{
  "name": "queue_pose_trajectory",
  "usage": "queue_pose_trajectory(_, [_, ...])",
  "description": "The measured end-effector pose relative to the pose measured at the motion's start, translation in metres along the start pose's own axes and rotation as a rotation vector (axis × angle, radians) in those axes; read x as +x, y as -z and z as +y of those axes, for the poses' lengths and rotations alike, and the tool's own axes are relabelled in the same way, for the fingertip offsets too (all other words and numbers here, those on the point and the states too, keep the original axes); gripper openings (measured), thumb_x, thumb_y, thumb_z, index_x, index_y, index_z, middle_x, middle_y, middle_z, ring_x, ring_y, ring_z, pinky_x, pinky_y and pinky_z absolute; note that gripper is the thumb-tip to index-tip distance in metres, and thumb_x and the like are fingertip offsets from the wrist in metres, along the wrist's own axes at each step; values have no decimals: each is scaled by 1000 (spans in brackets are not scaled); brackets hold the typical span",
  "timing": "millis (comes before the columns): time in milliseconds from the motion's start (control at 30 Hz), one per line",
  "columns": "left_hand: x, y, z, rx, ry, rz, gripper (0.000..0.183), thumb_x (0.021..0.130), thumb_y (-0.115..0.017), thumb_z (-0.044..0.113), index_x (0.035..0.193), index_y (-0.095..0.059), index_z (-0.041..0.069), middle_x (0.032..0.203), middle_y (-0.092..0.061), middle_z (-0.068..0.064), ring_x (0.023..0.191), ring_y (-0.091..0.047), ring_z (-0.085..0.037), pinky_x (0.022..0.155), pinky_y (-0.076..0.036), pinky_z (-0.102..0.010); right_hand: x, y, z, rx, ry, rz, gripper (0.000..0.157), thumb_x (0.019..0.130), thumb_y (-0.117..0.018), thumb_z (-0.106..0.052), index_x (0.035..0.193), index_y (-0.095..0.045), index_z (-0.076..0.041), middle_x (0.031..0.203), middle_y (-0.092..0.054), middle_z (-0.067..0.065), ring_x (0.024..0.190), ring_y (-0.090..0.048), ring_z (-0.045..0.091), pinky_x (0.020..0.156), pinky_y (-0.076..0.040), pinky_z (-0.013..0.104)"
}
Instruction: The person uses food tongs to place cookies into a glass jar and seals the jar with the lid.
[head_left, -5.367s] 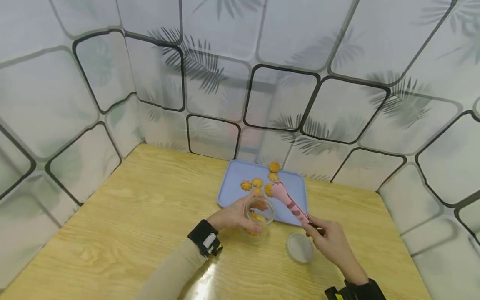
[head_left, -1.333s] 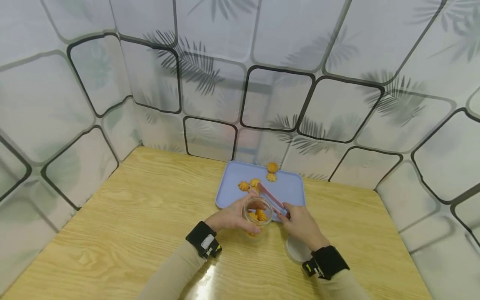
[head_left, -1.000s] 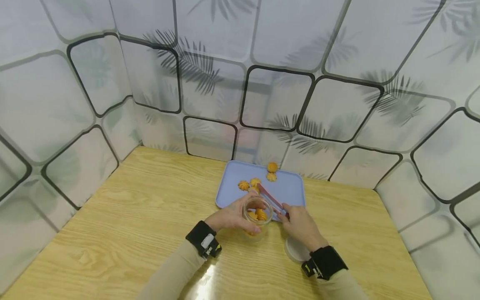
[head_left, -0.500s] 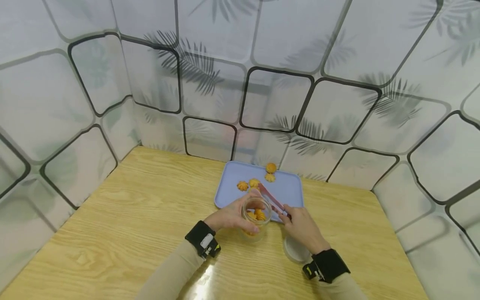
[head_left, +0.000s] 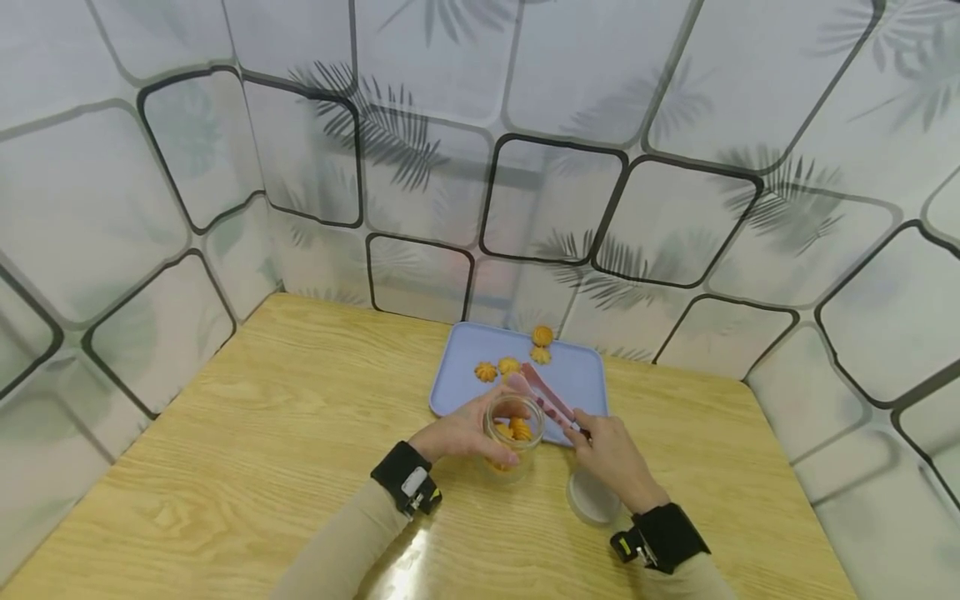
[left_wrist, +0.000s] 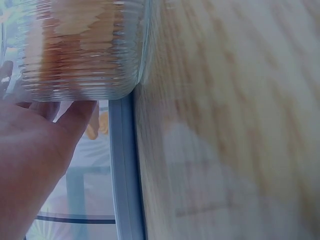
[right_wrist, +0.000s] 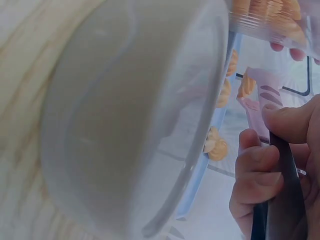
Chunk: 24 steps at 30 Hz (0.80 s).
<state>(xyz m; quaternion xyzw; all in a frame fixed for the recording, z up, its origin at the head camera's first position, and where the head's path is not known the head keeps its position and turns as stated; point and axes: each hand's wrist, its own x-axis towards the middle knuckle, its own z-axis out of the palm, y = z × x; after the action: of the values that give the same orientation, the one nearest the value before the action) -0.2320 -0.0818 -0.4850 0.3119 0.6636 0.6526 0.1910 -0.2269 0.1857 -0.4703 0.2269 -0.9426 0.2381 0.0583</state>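
A jar [head_left: 527, 454] part-filled with cookies [head_left: 519, 428] is held by the left grip [head_left: 467, 429], tongs [head_left: 548, 391] by the right grip [head_left: 615, 457]; more cookies [head_left: 486, 372] are left on the twelve-o'clock tray [head_left: 583, 375].

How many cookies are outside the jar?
5: two cookies at the back of the tray, two farther left, one at the tongs. More may hide behind the jar.

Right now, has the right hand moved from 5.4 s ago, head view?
Yes, leftward: the right hand, earlier to the right of the round lid, now covers part of the lid's far edge.
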Motion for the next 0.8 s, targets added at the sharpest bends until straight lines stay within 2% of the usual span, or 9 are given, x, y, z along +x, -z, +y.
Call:
queue_pose_trajectory(167, [-3,-1,0,0,9,12,78,80,-82,2,146,-41,11,146,-51,-18,139,-45,-26,117,-36,-44,-3,3,0,44,-12,-20,5,99,-65,-10,95,-66,-7,62,-42,-5,51,-35,3,49,-28,20])
queue_pose_trajectory(233, [-4,0,1,-9,11,9,77,80,-81,2,145,-41,11,146,-50,-18,140,-44,-30,115,-38,-44,-5,5,1,68,-27,-27,12,99,-65,-9,107,-71,-3,61,-42,-5,50,-34,2,48,-28,19])
queue_pose_trajectory(367, [-3,0,1,-16,5,7,75,80,-81,2,144,-42,12,145,-50,-19,141,-42,-36,113,-41,-45,-6,9,1,81,-27,-15,24,99,-65,-9,119,-71,2,59,-41,-6,47,-31,1,47,-26,19])
queue_pose_trajectory(500, [-3,-1,1,-23,-9,4,73,80,-82,3,142,-43,11,145,-49,-22,140,-43,-36,114,-40,-48,-10,14,1,66,5,5,7,99,-65,-10,101,-69,-5,59,-38,-7,49,-28,0,49,-24,19])
queue_pose_trajectory(600, [-2,-2,0,-22,-15,-5,72,80,-82,3,141,-44,11,146,-48,-26,139,-45,-30,115,-37,-50,-15,17,0,60,24,24,5,99,-67,-9,94,-66,-7,60,-38,-7,51,-28,0,50,-24,19])
queue_pose_trajectory(667, [-1,-2,0,-19,-22,-7,72,79,-82,2,140,-44,10,146,-47,-27,138,-46,-26,115,-36,-50,-17,20,0,58,29,38,4,97,-68,-8,99,-69,-5,61,-41,-6,51,-29,0,50,-25,19])
queue_pose_trajectory(800, [0,-2,0,-12,-29,-4,73,80,-82,0,141,-44,10,145,-48,-28,138,-46,-28,115,-36,-46,-21,24,-2,42,21,62,24,96,-70,-7,117,-71,3,68,-58,-1,53,-38,0,48,-32,19])
